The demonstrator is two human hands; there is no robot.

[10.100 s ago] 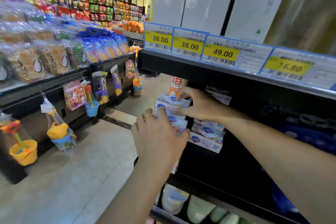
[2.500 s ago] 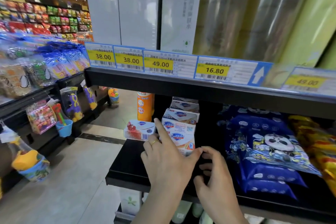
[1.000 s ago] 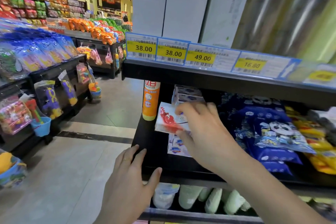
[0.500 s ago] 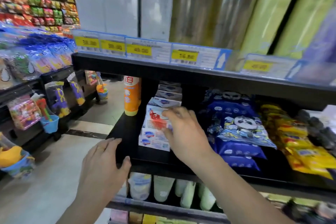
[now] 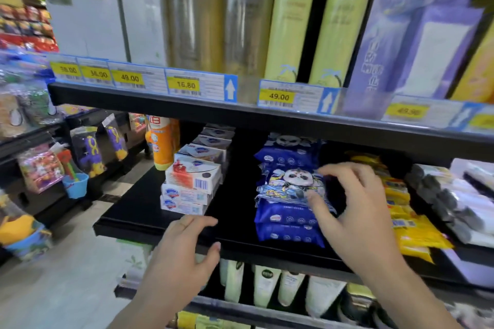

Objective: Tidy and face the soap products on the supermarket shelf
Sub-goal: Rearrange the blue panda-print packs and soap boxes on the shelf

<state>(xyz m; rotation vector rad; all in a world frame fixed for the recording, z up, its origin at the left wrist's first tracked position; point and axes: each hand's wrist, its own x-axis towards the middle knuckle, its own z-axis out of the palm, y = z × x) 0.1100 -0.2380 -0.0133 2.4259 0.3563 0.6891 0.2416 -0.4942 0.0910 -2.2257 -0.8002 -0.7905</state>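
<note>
- Where the black metal shelf (image 5: pixel 149 219) begins at its left end, a stack of white cardboard soap boxes (image 5: pixel 191 187) stands, barcode ends outward.
- Left hand (image 5: pixel 181 256): fingers relaxed and spread, over the shelf edge, holding nothing.
- Right hand (image 5: pixel 352 211): fingers splayed, touching the blue plastic panda-print packs (image 5: pixel 288 195) beside the soap.
</note>
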